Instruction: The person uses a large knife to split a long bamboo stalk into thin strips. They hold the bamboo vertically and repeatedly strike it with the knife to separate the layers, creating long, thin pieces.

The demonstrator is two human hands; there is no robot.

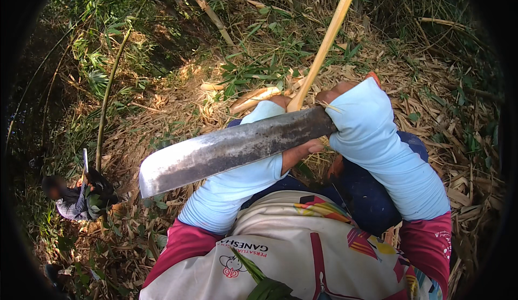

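A wide machete with a dark, worn blade and a bright tip lies across the middle of the view, its tip toward the left. My right hand, in a pale blue sleeve that leaves the fingers bare, is closed around its handle, which the hand hides. Behind the blade, my left hand is partly covered; its thumb and some fingertips show. A long split bamboo strip slants up to the right from that hand, its lower end passing behind the blade. My left fingers appear closed on the strip.
Dry leaves and husks cover the ground. A cut bamboo piece lies just ahead, and a bamboo stump stands beyond. Left, a thin stem rises near another person with a blade. Dense bamboo growth lines the far side.
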